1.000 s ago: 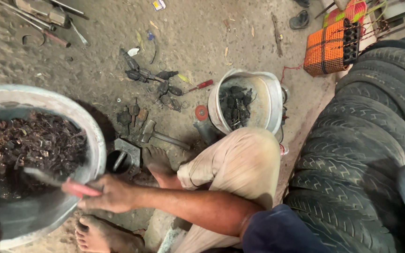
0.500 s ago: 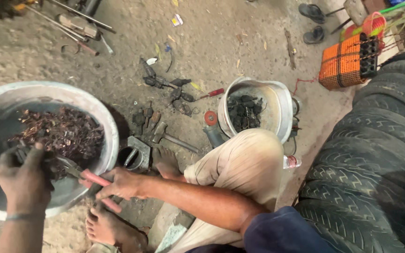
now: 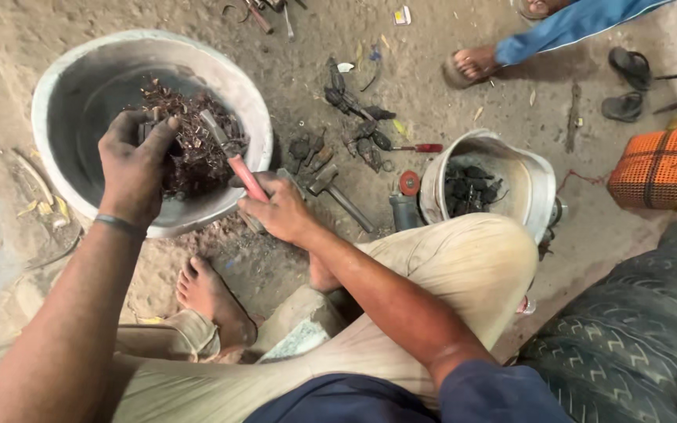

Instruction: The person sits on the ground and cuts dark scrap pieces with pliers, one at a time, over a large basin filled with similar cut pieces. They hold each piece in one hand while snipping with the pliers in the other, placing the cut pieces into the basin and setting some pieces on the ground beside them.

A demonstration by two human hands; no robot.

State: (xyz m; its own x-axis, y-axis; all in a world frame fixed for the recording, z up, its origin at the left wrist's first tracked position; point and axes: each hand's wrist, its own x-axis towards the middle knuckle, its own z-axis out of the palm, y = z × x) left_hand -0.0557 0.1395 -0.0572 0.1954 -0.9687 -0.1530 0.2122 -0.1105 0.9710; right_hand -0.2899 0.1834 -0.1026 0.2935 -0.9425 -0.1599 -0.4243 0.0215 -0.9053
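A large grey metal basin [image 3: 72, 86] on the dirt floor holds a heap of dark, rusty scrap metal pieces [image 3: 197, 141]. My left hand [image 3: 133, 164] is over the heap, fingers closed on a small dark piece from it. My right hand [image 3: 276, 207] grips the red handles of a pair of pliers [image 3: 233, 160], whose metal jaws point up-left into the scrap. Both hands are grimy. My bare foot [image 3: 209, 294] rests on the ground just below the basin.
A smaller metal bowl [image 3: 530, 184] with dark parts stands right of my knee. Loose tools, a hammer [image 3: 338, 196] and a red-handled screwdriver [image 3: 413, 147] lie between. A tyre [image 3: 636, 329] lies at right, an orange crate [image 3: 656, 168] beyond. Another person's foot [image 3: 476, 63] is at the top.
The view has swung toward the big basin. My left hand came in and closed on a piece in the scrap heap. My right hand has lifted the pliers toward it.
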